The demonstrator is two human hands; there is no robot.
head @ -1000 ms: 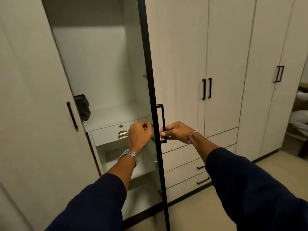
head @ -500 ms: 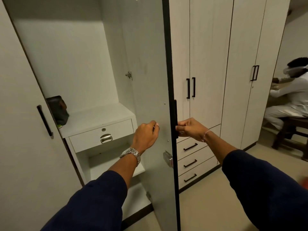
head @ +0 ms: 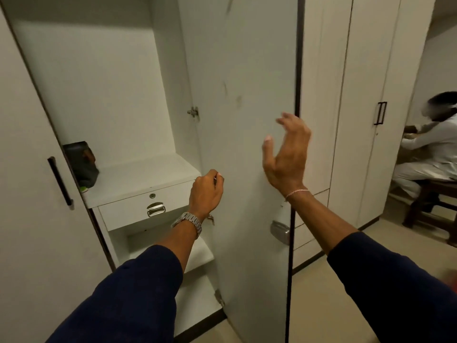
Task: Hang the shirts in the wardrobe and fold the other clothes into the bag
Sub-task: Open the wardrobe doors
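The white wardrobe [head: 103, 90] stands with its right door [head: 247, 70] swung wide, showing an empty hanging space and no rail in view. My left hand [head: 206, 191] hovers by the corner of the inner shelf [head: 148, 174], fingers curled into a fist with nothing visibly in it. My right hand [head: 286, 154] is raised in front of the door's inner face near its dark edge, fingers spread and off the door. No shirts, other clothes or bag are in view.
A small drawer [head: 138, 211] with a metal pull sits under the shelf. A dark object [head: 82, 162] sits at the shelf's left. The left door [head: 32, 194] is closed. More closed doors [head: 366, 95] stand to the right, where a person [head: 430, 149] sits on a stool.
The door has swung further open. My right hand has let go of the door handle and lifted, fingers spread. My left hand stays curled near the shelf corner.
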